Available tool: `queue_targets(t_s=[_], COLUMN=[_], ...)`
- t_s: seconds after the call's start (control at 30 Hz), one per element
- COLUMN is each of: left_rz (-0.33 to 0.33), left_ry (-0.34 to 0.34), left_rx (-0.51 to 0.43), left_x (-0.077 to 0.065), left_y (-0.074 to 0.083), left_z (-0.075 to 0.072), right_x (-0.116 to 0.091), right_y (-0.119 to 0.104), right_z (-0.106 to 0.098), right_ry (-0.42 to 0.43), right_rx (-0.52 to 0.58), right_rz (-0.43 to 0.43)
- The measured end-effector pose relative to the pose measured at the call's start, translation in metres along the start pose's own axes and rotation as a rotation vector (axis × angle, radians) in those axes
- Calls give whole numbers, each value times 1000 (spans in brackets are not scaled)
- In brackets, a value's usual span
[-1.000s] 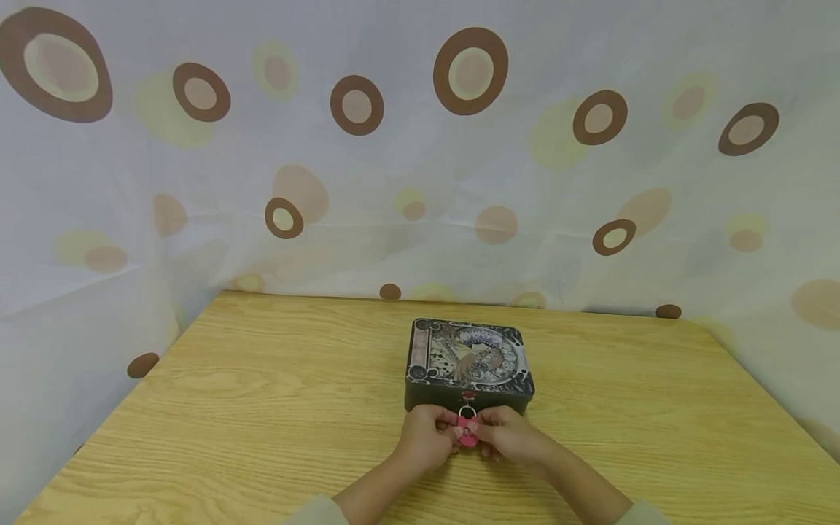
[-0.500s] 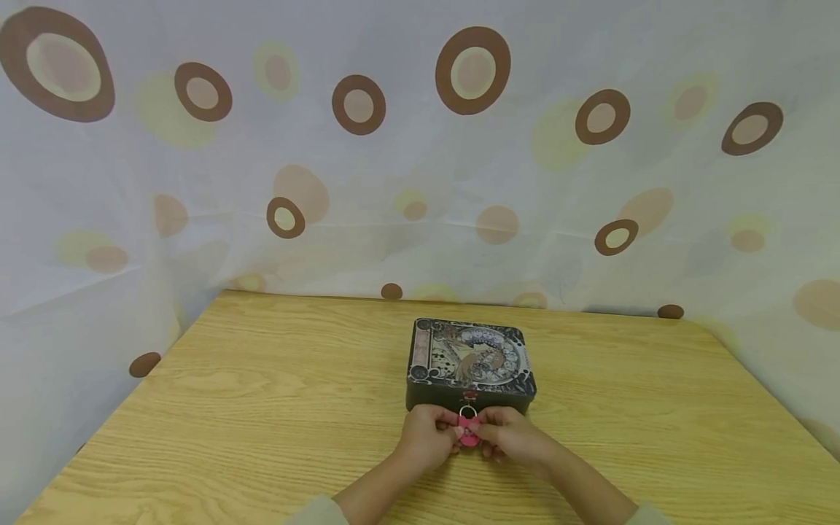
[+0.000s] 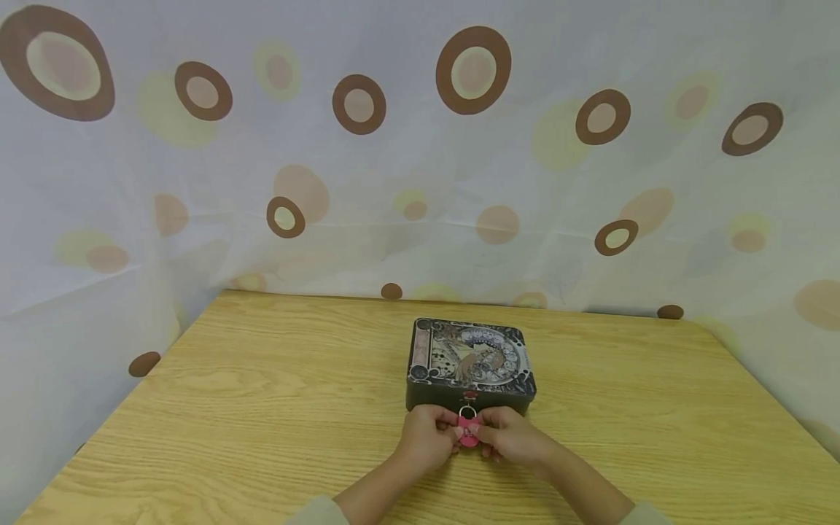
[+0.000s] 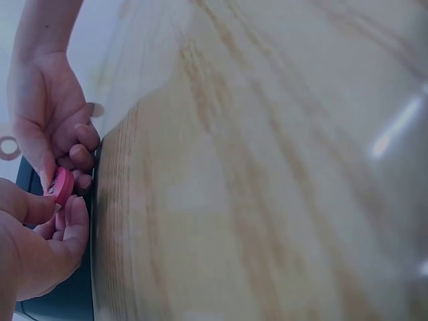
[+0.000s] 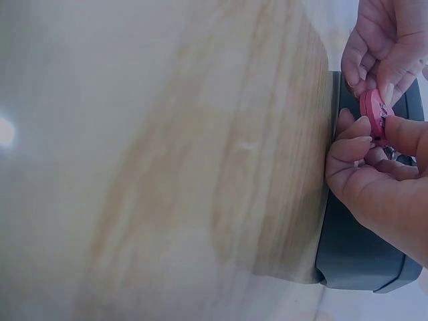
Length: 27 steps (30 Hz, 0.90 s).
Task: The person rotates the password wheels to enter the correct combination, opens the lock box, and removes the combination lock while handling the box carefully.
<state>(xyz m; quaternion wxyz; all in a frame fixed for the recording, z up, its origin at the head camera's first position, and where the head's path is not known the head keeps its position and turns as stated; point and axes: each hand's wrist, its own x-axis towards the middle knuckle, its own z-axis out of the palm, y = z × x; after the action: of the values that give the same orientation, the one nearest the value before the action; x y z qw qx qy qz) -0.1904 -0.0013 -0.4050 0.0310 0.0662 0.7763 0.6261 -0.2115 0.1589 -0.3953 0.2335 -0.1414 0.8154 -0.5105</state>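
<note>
A pink padlock (image 3: pixel 469 439) with a pale metal shackle hangs at the front latch of a dark tin box (image 3: pixel 472 357). Small number wheels seem to show on its face in the right wrist view, too blurred to read. From the left, my left hand (image 3: pixel 423 439) pinches the padlock's body between thumb and fingers. My right hand (image 3: pixel 517 439) does the same from the right, its thumb on the wheels. In the left wrist view the padlock (image 4: pixel 63 187) is seen edge-on between both hands. Whether the shackle is locked cannot be told.
The box, its lid down and printed with an ornate picture, stands on a wood-grain table (image 3: pixel 262 379). Behind and to the sides hangs a white curtain (image 3: pixel 394 168) with brown and yellow circles.
Both hands keep their grip on the padlock, with at most a slight shift of the thumbs. The box has not visibly moved.
</note>
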Motion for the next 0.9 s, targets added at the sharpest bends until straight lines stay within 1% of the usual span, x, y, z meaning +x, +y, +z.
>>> queue_targets(t_s=[0.2, 0.3, 0.6, 0.73, 0.9], left_rz=[10, 12, 2, 4, 6], left_ry=[2, 5, 7, 6, 2], left_rx=[7, 6, 1, 4, 8], left_x=[0, 0, 1, 0, 0], left_y=[0, -1, -1, 0, 1], left_z=[0, 1, 1, 1, 0], right_x=[0, 0, -1, -2, -2], right_y=[-1, 0, -1, -1, 0], right_z=[1, 1, 2, 1, -1], right_ry=[0, 3, 2, 4, 10], right_rx=[-9, -2, 39, 72, 81], right_rz=[-14, -5, -13, 2, 10])
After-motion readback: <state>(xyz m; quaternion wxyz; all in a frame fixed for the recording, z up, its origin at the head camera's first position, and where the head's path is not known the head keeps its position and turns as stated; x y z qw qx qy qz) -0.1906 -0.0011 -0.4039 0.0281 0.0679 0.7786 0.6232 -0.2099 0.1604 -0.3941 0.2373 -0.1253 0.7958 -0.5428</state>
